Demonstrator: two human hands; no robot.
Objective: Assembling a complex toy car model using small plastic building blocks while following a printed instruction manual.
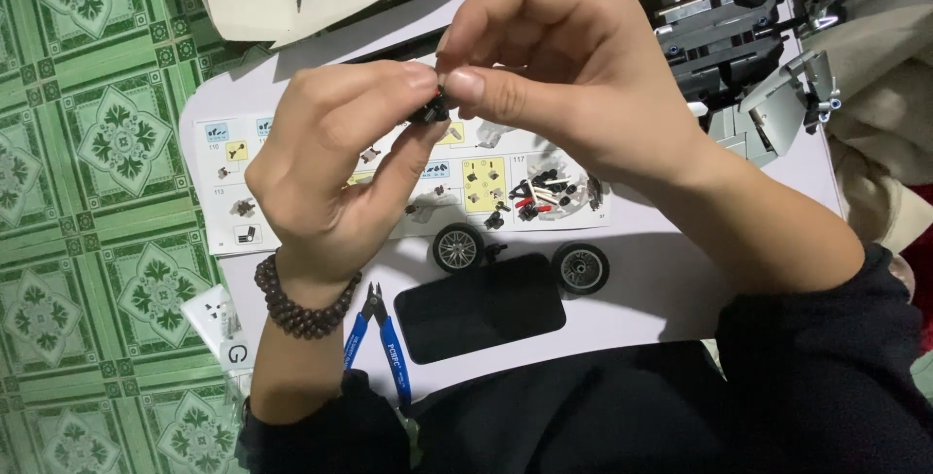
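pinching a small black part between two hands

both hands meet above the booklet point(292, 158). the left hand point(335, 168) and right hand point(559, 61) grasp one small black part point(431, 109) between their thumbs and fingertips, held in the air over the open page. the left wrist wears a dark bead bracelet point(296, 309). on the white sheet point(671, 289) below lie two wheels point(459, 247), one at each upper corner of a black phone point(479, 307). blue-handled cutters point(384, 338) lie just left of the phone. a heap of tiny loose pieces point(539, 192) sits on the booklet near the right forearm. a grey block model point(729, 27) stands at the top right. green patterned floor point(87, 143) shows on the left.
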